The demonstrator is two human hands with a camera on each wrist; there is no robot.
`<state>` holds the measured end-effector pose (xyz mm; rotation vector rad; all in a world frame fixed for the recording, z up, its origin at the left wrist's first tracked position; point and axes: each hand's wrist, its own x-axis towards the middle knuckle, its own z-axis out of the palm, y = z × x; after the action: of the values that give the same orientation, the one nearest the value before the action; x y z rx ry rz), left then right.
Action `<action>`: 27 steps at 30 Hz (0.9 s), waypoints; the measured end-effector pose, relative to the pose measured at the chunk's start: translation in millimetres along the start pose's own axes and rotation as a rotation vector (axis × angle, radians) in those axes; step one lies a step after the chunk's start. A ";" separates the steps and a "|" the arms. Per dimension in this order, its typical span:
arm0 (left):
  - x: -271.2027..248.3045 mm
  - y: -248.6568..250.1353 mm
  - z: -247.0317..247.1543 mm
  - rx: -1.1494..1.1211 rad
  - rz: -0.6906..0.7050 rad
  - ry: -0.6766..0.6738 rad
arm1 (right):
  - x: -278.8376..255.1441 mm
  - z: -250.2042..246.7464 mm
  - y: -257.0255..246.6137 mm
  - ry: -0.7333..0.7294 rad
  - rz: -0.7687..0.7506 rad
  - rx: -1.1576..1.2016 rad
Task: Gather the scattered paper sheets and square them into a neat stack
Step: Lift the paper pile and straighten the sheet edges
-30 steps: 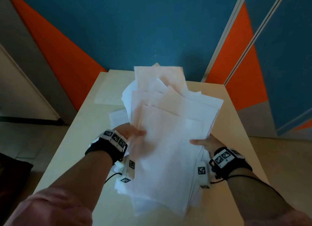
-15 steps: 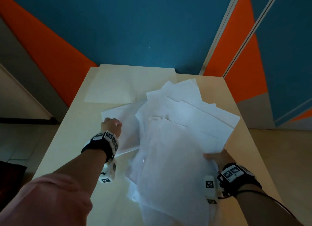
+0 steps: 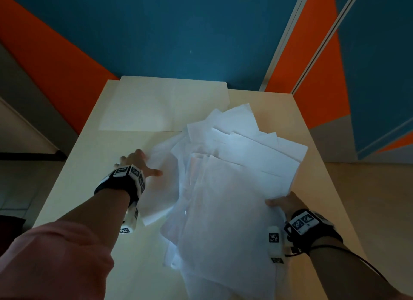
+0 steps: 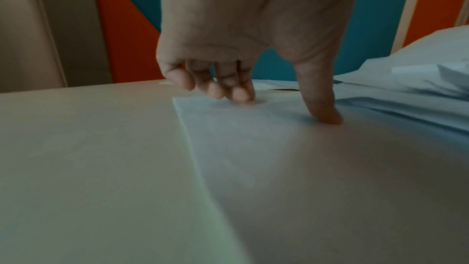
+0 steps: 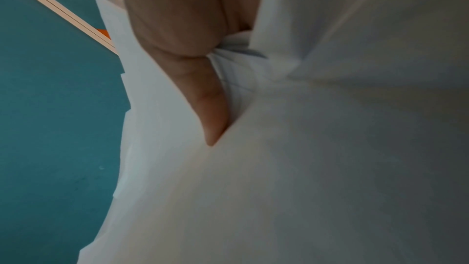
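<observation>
A loose, fanned bundle of white sheets point(image 3: 228, 199) lies askew on the pale surface point(image 3: 89, 165), pinched at its right edge by the right hand point(image 3: 283, 202). The left hand point(image 3: 136, 163) presses spread fingers point(image 4: 241, 93) on a single sheet point(image 3: 158, 187) beside it. A blue-and-orange wall point(image 3: 178, 31) stands behind.

desk point(image 3: 93, 187): pale, in front of me | large flat sheet point(image 3: 161, 107) at far end | loose sheet point(image 3: 161, 187) left-centre | fanned paper pile point(image 3: 234, 199) on right half

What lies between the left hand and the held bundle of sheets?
One loose sheet flat on the table, under the left hand's fingertips, reaching under the bundle; head view.
</observation>
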<state>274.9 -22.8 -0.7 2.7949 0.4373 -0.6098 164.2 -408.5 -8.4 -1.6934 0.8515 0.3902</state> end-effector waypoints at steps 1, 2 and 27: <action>-2.0 1.4 -1.5 0.041 0.006 -0.014 | -2.0 0.9 -2.0 -0.010 0.012 -0.008; -2.7 3.0 -3.2 0.075 0.019 -0.024 | -2.6 0.6 -2.3 -0.016 0.015 0.006; -85.3 19.8 -76.0 -0.828 0.028 0.245 | -4.2 -9.5 7.5 0.021 0.035 -0.102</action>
<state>235.3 -38.4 107.2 2.0660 0.5407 -0.0346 154.4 -416.7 -8.1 -1.7810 0.8903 0.4467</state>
